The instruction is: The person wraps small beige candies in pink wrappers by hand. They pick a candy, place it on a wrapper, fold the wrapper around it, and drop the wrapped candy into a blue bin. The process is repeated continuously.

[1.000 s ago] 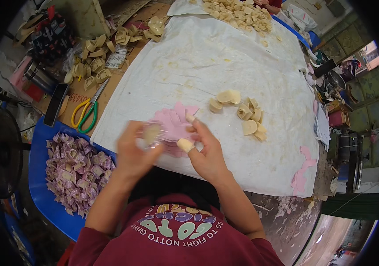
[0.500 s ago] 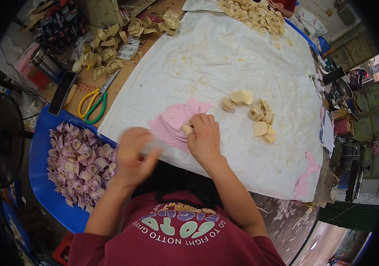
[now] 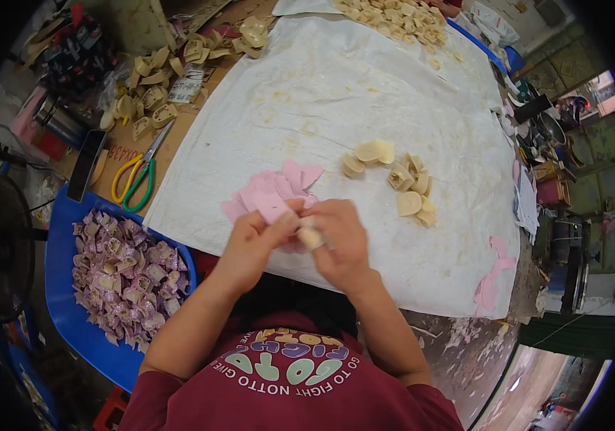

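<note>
At the near edge of the white cloth my two hands are close together. My left hand (image 3: 248,251) is closed, its thumb against a pink sheet piece (image 3: 271,206). Beside it my right hand (image 3: 342,243), slightly blurred, grips a small cream molded piece (image 3: 311,238). Just beyond the hands lies a fanned stack of pink sheet pieces (image 3: 293,177), partly covered by the fingers. Farther right, several loose cream molded pieces (image 3: 409,204) rest on the cloth.
A blue basin (image 3: 70,316) of purple-and-cream pieces (image 3: 124,269) stands at left. Near it lie scissors (image 3: 135,179) with yellow and green handles and a dark phone (image 3: 87,165). A heap of cream pieces (image 3: 394,21) sits at the far end; pink scraps (image 3: 493,280) lie at right.
My left hand has moved right from near the basin to meet my right hand and now holds a pink piece. The right hand's cream piece is lower and nearer me.
</note>
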`<state>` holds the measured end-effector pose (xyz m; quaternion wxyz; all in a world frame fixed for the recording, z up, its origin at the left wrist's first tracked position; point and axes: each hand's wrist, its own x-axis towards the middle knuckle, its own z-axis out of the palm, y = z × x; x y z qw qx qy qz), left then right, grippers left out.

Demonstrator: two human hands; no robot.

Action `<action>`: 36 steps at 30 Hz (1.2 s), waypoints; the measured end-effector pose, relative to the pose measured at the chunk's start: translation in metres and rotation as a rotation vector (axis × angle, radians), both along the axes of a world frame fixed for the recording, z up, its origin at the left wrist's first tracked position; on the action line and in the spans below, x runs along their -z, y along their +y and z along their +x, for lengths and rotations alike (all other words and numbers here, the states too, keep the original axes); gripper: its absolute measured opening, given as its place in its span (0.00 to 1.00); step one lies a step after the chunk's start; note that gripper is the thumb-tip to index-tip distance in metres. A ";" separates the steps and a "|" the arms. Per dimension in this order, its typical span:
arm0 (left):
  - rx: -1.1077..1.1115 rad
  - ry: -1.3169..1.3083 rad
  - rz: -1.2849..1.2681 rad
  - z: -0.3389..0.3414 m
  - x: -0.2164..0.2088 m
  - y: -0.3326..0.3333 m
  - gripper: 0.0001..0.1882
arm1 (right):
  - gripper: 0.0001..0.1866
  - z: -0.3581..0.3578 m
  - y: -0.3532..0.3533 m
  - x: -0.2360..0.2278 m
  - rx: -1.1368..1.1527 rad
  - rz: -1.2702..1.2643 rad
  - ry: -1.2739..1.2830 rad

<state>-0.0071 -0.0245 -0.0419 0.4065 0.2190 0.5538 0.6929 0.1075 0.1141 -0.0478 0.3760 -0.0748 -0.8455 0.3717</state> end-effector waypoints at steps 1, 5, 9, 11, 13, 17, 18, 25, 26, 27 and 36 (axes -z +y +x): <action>0.056 -0.338 0.007 -0.005 0.001 0.003 0.17 | 0.10 -0.001 0.001 0.000 -0.039 0.020 -0.021; -0.061 -0.384 0.029 -0.016 -0.004 0.001 0.17 | 0.13 -0.009 0.046 0.005 0.289 -0.003 -0.134; -0.124 -0.434 0.088 -0.022 -0.009 0.007 0.19 | 0.16 -0.015 0.082 0.026 0.358 0.242 -0.318; -0.135 -0.525 0.177 -0.025 -0.005 0.011 0.21 | 0.17 -0.011 0.097 0.042 0.388 -0.049 -0.220; -0.141 -0.603 0.241 -0.025 -0.003 0.011 0.22 | 0.17 -0.001 0.095 0.035 0.340 -0.372 -0.083; -0.107 -0.702 0.321 -0.008 -0.005 0.034 0.25 | 0.17 0.013 0.020 -0.015 0.181 -0.118 -0.003; -0.094 -0.717 0.340 -0.002 -0.007 0.040 0.26 | 0.17 0.008 0.000 -0.020 0.085 -0.022 0.027; -0.154 -0.647 0.350 0.000 -0.023 0.035 0.27 | 0.20 0.005 -0.048 -0.022 -0.231 -0.733 -0.038; -0.170 -0.607 0.367 -0.003 -0.023 0.032 0.27 | 0.21 0.001 -0.055 -0.032 -0.129 -0.588 -0.091; -0.185 -0.571 0.387 -0.008 -0.023 0.030 0.27 | 0.22 -0.002 -0.059 -0.040 -0.025 -0.436 -0.144; -0.237 -0.586 0.364 0.000 -0.029 0.017 0.25 | 0.27 0.002 -0.061 -0.052 -0.143 -0.155 -0.136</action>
